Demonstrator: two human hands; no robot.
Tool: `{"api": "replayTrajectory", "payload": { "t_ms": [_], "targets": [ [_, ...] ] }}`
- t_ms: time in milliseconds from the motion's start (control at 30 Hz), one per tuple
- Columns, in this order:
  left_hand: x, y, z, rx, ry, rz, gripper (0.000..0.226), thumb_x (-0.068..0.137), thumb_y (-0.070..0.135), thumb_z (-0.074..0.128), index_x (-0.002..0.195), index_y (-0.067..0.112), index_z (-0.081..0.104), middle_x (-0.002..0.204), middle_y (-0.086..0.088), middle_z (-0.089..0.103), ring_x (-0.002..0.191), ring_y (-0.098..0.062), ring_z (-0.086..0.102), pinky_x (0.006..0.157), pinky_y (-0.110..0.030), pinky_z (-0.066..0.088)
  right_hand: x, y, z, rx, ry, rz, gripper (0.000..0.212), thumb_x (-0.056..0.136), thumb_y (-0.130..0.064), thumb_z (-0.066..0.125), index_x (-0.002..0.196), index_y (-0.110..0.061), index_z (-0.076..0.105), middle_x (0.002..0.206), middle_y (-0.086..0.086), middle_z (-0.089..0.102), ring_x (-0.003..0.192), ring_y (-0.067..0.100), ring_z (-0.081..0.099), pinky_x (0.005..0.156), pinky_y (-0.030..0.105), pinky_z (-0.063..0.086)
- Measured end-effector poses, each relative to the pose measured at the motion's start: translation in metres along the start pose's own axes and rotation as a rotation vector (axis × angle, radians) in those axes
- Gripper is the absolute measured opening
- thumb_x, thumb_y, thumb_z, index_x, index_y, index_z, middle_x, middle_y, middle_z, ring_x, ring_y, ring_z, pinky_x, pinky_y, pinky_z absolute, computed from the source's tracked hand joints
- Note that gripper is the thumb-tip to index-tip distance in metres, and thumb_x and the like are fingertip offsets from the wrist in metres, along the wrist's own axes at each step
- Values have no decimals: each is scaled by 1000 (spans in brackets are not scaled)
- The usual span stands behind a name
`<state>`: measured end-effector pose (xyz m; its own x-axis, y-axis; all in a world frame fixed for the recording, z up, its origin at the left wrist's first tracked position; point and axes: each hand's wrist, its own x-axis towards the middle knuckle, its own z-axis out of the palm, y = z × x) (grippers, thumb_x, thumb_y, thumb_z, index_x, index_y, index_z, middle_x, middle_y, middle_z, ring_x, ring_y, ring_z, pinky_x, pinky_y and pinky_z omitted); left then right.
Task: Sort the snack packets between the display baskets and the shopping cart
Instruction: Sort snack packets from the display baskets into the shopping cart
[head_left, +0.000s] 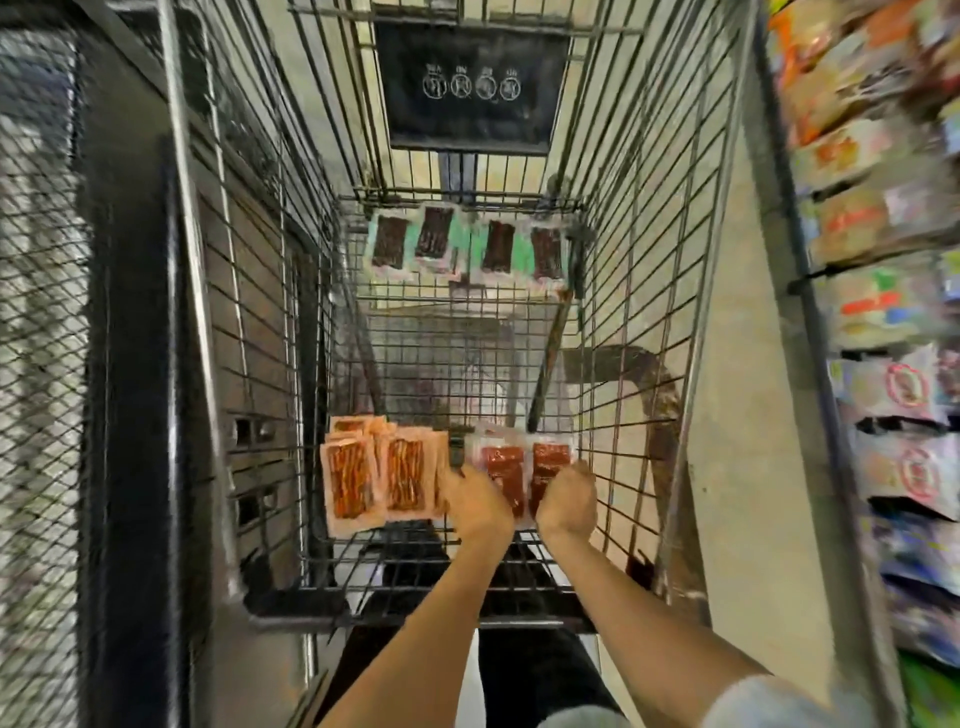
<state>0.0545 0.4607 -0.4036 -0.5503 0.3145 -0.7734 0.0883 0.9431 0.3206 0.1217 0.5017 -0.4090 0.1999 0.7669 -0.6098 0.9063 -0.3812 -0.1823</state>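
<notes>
Red packets lie at the near right end of the cart, on its wire floor, and both hands are on them. From the head view, my left hand rests with bent fingers on the left red packet, and my right hand curls over the edge of the right one; I cannot tell if either hand really pinches a packet or only presses it. Orange packets sit just beside, to the left, partly overlapping each other. Dark packets with green and white labels lie in a row at the far end. Blurred shelves with snacks stand to the right.

I judge the step is ordering the red pile. To do it well, I should square the two packets side by side, keep them apart from the orange ones, and slide them flat so no corner catches in the wire.
</notes>
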Motion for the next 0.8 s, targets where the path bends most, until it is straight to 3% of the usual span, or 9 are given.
{"api": "replayTrajectory", "payload": {
  "t_ms": [67,133,200,367,467,567,700,800],
  "targets": [
    [-1,-3,-2,23,-12,-44,45,99,19,49,137,-1,36,141,-21,37,129,-32,40,102,-28,36,-3,2,-4,-61,-33,-29,12,101,-14,38,94,-10,46,87,4,62,54,5,46,40,13,30],
    [-2,-4,-7,22,-14,-52,53,96,22,56,139,2,33,142,-18,35,132,-30,37,108,-35,34,-5,2,-8,-124,-58,-75,15,98,-14,45,107,-4,51,92,6,61,72,15,61,54,13,35],
    [-1,-5,-9,-5,-43,-51,52,95,22,57,137,2,34,138,-17,40,128,-28,42,107,-35,36,-9,2,-15,-184,-55,-120,20,95,-15,52,111,-4,51,100,8,63,85,20,65,58,20,41],
    [-5,-6,-21,-31,-48,-17,40,97,14,51,133,3,38,130,-14,48,120,-25,50,104,-34,42,-16,14,-42,-180,-199,-317,19,91,-11,55,111,-13,55,96,-4,55,81,10,58,64,19,51],
    [-19,-8,-45,10,-73,182,27,99,14,45,125,5,47,119,-11,58,106,-19,58,94,-33,50,-29,16,-62,-170,-316,-509,22,93,-10,53,113,-16,58,111,-2,61,92,6,60,75,14,51],
    [-50,-18,-94,20,-65,434,27,99,16,48,125,13,53,120,-3,62,104,-10,59,92,-23,49,-49,8,-86,-127,-419,-722,22,93,-12,55,112,-23,58,104,-11,62,82,-4,60,68,4,46],
    [-110,-55,-162,-11,102,548,30,96,15,53,126,15,57,122,1,62,111,-13,59,98,-28,47,-89,-18,-127,-84,-505,-988,30,92,-18,59,108,-42,53,103,-36,47,95,-23,50,76,-3,40],
    [-164,-91,-198,-137,304,508,23,94,9,57,114,18,63,107,8,63,97,0,59,84,-6,41,-122,-36,-149,-99,-503,-1147,36,90,-18,62,103,-50,51,101,-38,49,97,-22,49,76,-1,38]
  ]
}}
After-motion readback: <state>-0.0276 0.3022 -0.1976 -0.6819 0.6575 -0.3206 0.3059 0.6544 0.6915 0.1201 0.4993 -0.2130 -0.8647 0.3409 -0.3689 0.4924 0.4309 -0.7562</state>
